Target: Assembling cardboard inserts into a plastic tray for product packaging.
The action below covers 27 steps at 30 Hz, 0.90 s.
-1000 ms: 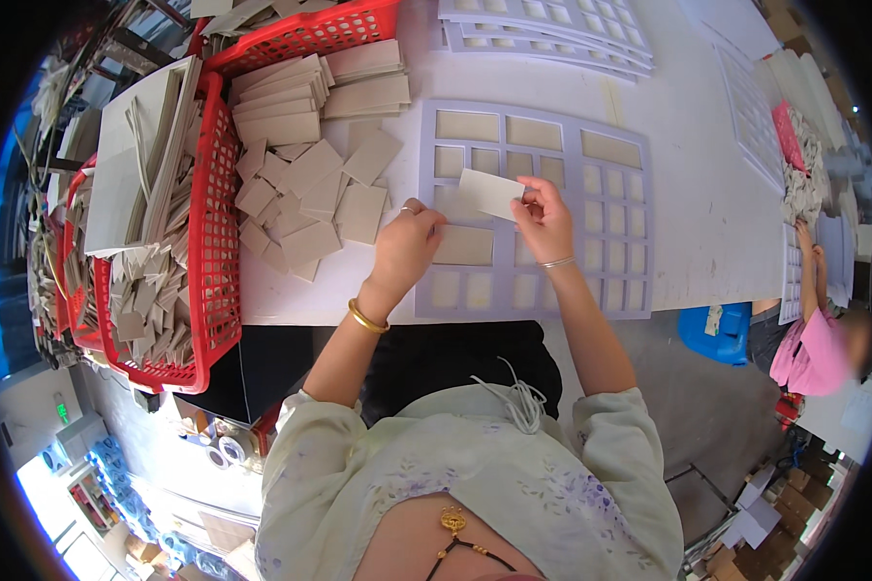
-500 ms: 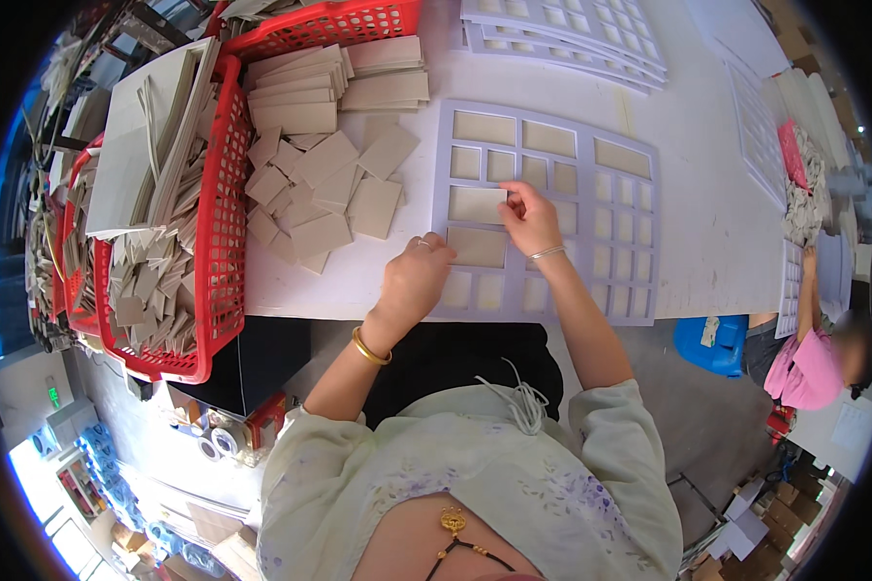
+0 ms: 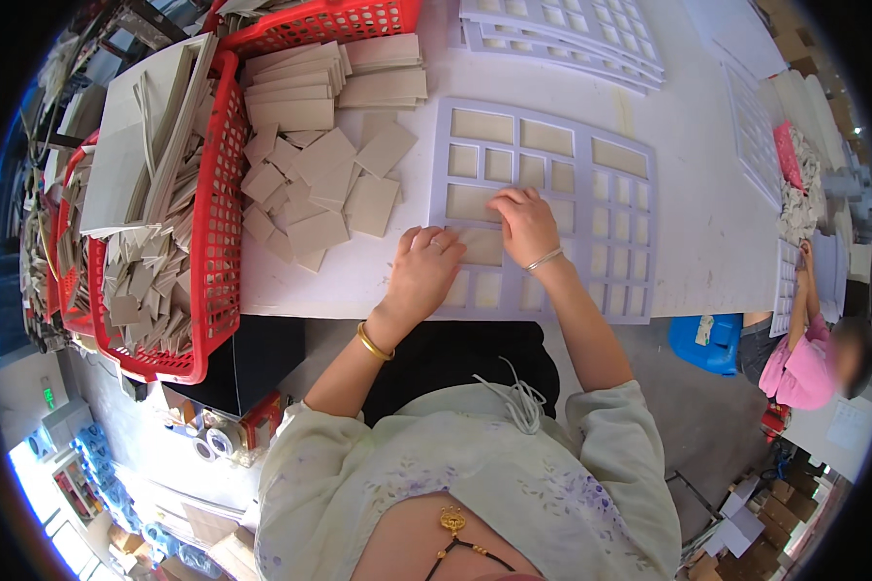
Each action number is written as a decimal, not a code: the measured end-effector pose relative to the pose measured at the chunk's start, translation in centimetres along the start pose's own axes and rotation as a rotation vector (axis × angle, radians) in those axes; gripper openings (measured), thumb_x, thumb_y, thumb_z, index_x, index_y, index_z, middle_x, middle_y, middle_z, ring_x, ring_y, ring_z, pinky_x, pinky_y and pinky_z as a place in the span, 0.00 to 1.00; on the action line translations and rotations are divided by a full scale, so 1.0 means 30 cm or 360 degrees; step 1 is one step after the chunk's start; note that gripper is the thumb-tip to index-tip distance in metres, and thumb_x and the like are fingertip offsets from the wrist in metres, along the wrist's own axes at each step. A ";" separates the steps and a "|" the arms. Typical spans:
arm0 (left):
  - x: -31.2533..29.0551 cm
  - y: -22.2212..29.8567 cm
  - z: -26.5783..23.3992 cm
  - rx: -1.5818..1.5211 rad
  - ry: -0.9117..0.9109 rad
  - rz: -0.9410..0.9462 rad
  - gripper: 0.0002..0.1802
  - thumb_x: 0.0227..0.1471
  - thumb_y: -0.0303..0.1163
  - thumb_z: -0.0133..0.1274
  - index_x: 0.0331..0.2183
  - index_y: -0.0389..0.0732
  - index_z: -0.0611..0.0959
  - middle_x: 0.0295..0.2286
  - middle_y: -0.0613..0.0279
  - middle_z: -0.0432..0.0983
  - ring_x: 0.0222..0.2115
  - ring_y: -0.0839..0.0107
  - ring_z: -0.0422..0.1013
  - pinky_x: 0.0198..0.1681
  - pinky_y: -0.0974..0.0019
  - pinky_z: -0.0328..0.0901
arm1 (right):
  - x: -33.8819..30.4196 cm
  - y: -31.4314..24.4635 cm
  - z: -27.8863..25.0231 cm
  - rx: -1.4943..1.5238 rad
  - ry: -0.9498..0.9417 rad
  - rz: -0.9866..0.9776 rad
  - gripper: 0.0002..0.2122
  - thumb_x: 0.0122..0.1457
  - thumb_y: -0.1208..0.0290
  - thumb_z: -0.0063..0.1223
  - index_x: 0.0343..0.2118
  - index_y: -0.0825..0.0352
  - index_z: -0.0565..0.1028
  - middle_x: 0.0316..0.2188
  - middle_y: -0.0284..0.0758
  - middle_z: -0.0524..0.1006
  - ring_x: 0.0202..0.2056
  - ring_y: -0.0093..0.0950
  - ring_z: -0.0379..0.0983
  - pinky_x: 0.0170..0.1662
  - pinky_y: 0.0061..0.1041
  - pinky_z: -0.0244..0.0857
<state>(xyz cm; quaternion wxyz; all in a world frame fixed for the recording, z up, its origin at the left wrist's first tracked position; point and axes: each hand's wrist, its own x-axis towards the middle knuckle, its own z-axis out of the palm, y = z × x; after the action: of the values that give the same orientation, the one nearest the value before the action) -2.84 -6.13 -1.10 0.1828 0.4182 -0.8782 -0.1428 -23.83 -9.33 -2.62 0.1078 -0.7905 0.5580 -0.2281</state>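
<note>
A pale lavender frame panel (image 3: 583,194) with many rectangular openings lies on the table before me, greyish-beige card showing in its openings. My left hand (image 3: 424,269) rests on its left side, with bent fingers somewhat apart and nothing seen in them. My right hand (image 3: 528,228) is over the middle of the panel. Its fingers are bent and bunched at the right end of a wide opening that holds a beige card (image 3: 468,201); whether they grip anything is hidden. Loose square cards (image 3: 318,233) lie in a pile left of the panel.
Stacked cards (image 3: 291,92) stand behind the loose pile. A red plastic basket (image 3: 221,213) full of card pieces borders the left side. More lavender panels (image 3: 572,39) are stacked at the back. Far right, a person in pink (image 3: 804,363) handles another panel near a blue stool (image 3: 704,341).
The card in the wide opening looks darker and more even than before. My right fingers have shifted slightly left and bunched up; my left fingers have lifted and spread a little.
</note>
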 end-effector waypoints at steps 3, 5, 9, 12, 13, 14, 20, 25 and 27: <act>0.011 0.006 0.000 -0.0131 -0.0036 -0.0043 0.19 0.42 0.29 0.57 0.41 0.44 0.77 0.45 0.63 0.71 0.50 0.62 0.63 0.54 0.54 0.56 | 0.010 -0.003 -0.016 0.0078 0.0225 0.0054 0.17 0.42 0.89 0.45 0.33 0.63 0.75 0.32 0.34 0.77 0.35 0.38 0.70 0.40 0.34 0.65; 0.016 0.020 0.010 -0.0169 0.0038 0.0094 0.21 0.43 0.30 0.58 0.43 0.45 0.76 0.48 0.64 0.69 0.52 0.62 0.61 0.55 0.52 0.55 | 0.012 -0.011 -0.029 0.0082 0.0253 0.0079 0.17 0.42 0.90 0.44 0.34 0.63 0.75 0.32 0.34 0.77 0.35 0.39 0.70 0.40 0.34 0.65; 0.041 0.053 0.073 -0.0148 -0.0046 0.0260 0.23 0.44 0.32 0.57 0.45 0.46 0.75 0.49 0.64 0.67 0.54 0.63 0.60 0.56 0.53 0.54 | 0.001 0.008 0.004 0.0106 0.0254 0.0055 0.20 0.41 0.90 0.43 0.36 0.63 0.76 0.33 0.34 0.78 0.35 0.39 0.70 0.40 0.34 0.66; 0.048 0.067 0.080 -0.0118 -0.0120 0.0225 0.20 0.45 0.33 0.57 0.43 0.45 0.75 0.49 0.64 0.68 0.54 0.64 0.60 0.56 0.53 0.54 | -0.008 0.010 0.002 0.0134 0.0231 0.0126 0.20 0.42 0.90 0.42 0.38 0.64 0.75 0.34 0.34 0.78 0.35 0.38 0.70 0.40 0.34 0.66; 0.050 0.069 0.071 -0.0070 -0.0131 0.0214 0.18 0.45 0.33 0.56 0.41 0.45 0.76 0.48 0.64 0.69 0.53 0.64 0.62 0.56 0.53 0.55 | -0.008 0.007 -0.006 0.0131 0.0230 0.0127 0.20 0.42 0.90 0.42 0.38 0.64 0.75 0.34 0.34 0.78 0.35 0.38 0.70 0.40 0.34 0.66; 0.055 0.070 0.064 -0.0021 -0.0141 0.0202 0.16 0.46 0.33 0.55 0.39 0.44 0.76 0.47 0.64 0.70 0.51 0.64 0.63 0.55 0.54 0.56 | -0.003 0.004 -0.017 0.0191 0.0279 0.0136 0.21 0.42 0.90 0.42 0.39 0.64 0.75 0.34 0.34 0.78 0.35 0.38 0.70 0.40 0.34 0.66; 0.019 0.067 0.097 0.0104 0.0096 0.0005 0.09 0.48 0.31 0.50 0.34 0.41 0.77 0.42 0.62 0.74 0.47 0.65 0.68 0.52 0.55 0.58 | -0.024 0.004 -0.004 0.0063 0.0245 0.0103 0.21 0.41 0.87 0.46 0.40 0.61 0.73 0.31 0.31 0.77 0.38 0.33 0.70 0.40 0.33 0.61; 0.016 0.062 0.079 0.0130 0.0186 -0.0068 0.10 0.47 0.31 0.51 0.36 0.42 0.77 0.39 0.60 0.73 0.44 0.64 0.68 0.52 0.55 0.58 | -0.019 -0.001 -0.010 0.0043 0.0197 0.0076 0.17 0.43 0.85 0.49 0.38 0.60 0.74 0.30 0.30 0.76 0.38 0.32 0.69 0.39 0.34 0.60; 0.004 0.046 0.073 0.0227 0.0342 -0.0062 0.11 0.47 0.31 0.51 0.36 0.43 0.77 0.39 0.60 0.73 0.43 0.64 0.68 0.52 0.54 0.58 | -0.026 -0.009 -0.028 0.0057 0.0312 0.0042 0.14 0.43 0.84 0.50 0.34 0.59 0.75 0.31 0.30 0.75 0.37 0.32 0.68 0.38 0.33 0.59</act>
<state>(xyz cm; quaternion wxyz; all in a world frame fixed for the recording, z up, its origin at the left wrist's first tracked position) -4.82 -5.17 -2.48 0.2429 0.4600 -0.8532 -0.0378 -24.22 -8.45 -1.97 0.0697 -0.7550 0.5721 -0.3127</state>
